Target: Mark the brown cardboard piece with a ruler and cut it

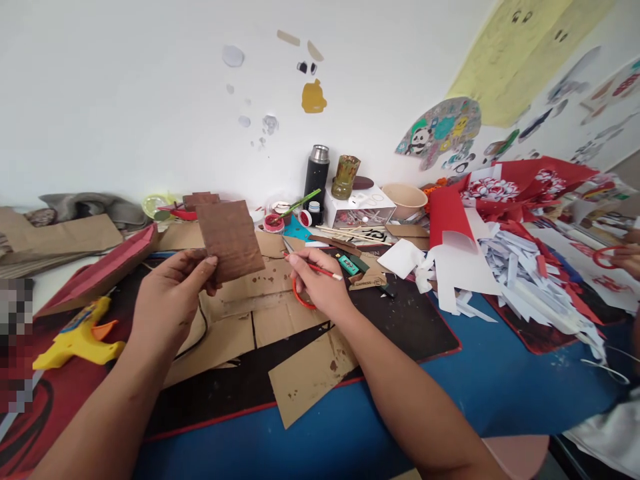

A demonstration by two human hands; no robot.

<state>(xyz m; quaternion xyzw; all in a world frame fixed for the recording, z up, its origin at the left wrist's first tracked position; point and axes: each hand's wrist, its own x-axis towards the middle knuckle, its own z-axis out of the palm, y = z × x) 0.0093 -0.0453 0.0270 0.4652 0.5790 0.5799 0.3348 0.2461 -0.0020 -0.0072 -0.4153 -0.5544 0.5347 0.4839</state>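
In the head view, my left hand (175,293) pinches the lower left corner of a brown-painted cardboard piece (231,239), raised above the table. My right hand (320,280) is closed around scissors with an orange handle loop (303,297); their narrow blades point up and left, a little right of the cardboard piece. A slim red pencil (325,270) also lies across the fingers of that hand. Beneath both hands are flat cardboard sheets (235,333) with brown paint spots, and a loose cardboard piece (310,377) lies nearer the front edge.
A yellow glue gun (80,340) lies at left beside a red-lined cardboard tray (105,270). Behind stand a black thermos (317,177), paint jars and a white box (357,208). White paper strips (520,273) pile up at right, near another person's hand (627,259) with red-handled scissors (603,257).
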